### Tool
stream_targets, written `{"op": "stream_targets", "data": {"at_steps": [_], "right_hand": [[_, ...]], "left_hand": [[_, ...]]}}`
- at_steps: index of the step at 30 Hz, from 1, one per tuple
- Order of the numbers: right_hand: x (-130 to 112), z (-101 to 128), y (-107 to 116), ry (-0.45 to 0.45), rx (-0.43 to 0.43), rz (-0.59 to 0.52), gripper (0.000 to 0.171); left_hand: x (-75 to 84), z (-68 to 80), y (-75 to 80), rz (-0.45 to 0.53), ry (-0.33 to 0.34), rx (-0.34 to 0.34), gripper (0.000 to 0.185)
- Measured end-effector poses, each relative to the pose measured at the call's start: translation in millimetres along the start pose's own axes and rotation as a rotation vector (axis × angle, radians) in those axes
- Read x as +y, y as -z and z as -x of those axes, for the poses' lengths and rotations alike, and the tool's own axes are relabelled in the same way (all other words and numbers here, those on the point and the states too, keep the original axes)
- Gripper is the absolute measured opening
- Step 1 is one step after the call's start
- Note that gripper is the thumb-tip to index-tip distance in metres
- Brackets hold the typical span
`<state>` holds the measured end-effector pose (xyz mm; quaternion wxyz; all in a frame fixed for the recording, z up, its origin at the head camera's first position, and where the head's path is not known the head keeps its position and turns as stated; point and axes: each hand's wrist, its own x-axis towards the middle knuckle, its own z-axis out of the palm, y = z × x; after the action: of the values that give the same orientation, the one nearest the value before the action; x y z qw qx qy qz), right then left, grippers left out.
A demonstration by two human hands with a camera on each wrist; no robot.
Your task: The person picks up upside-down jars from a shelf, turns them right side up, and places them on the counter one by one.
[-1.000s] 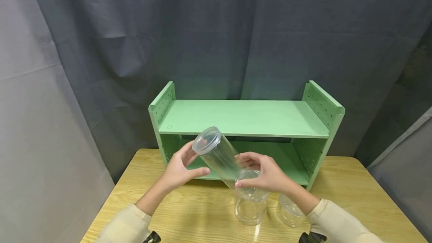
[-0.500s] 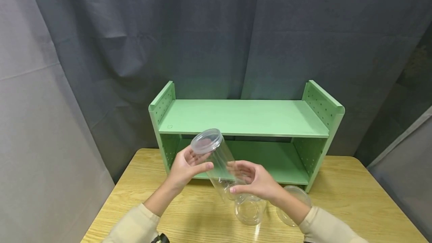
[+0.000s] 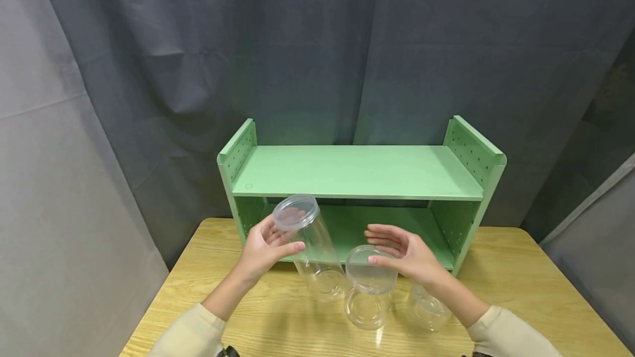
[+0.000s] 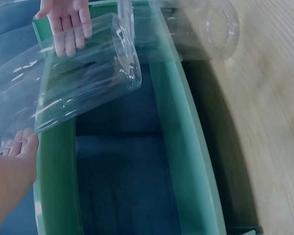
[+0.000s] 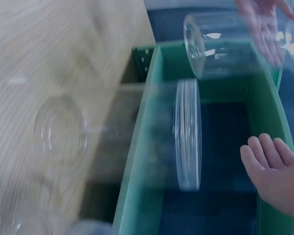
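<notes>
**Tall jar leans in the left hand, right hand stands off**

The left hand (image 3: pixel 265 249) curls thumb and fingers around the upper part of a tall clear jar (image 3: pixel 308 247), just under its lid (image 3: pixel 296 212). The jar is tilted: its long axis runs from the lidded end, up and toward the left near the shelf's left post, down and to the right to its base, which sits at or just above the table (image 3: pixel 208 274); I cannot tell whether it touches. The right hand (image 3: pixel 404 255) is spread, fingers straight, holding nothing, apart from the tall jar, hovering just above a shorter clear jar (image 3: pixel 369 291) standing between the two hands. So the left hand alone carries the tall jar, and the right is the farther one.

Another clear jar (image 3: pixel 426 307) stands under the right forearm. Behind them is a green two-tier shelf (image 3: pixel 357 172), with a grey curtain (image 3: pixel 317 48) beyond.
</notes>
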<state>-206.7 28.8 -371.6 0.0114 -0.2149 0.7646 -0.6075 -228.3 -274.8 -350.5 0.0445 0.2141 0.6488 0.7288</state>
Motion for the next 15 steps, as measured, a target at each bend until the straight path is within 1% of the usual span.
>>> {"op": "stream_targets", "data": {"at_steps": [3,6,11,15], "right_hand": [[0,6,16,-0.036,0.059,0.035,0.06],[0,13,32,-0.05,0.095,0.031,0.055],[3,25,56,-0.07,0.145,0.006,0.042],[5,35,75,-0.101,0.193,0.026,0.037]], "left_hand": [[-5.9,-0.7,3.0,-0.06,0.018,0.016,0.085],[-13.2,-1.1,5.4,-0.127,0.035,0.022,0.085],[-25.2,-0.4,8.9,-0.211,0.009,0.018,0.081],[-34.6,0.4,12.0,-0.257,-0.009,0.021,0.078]]}}
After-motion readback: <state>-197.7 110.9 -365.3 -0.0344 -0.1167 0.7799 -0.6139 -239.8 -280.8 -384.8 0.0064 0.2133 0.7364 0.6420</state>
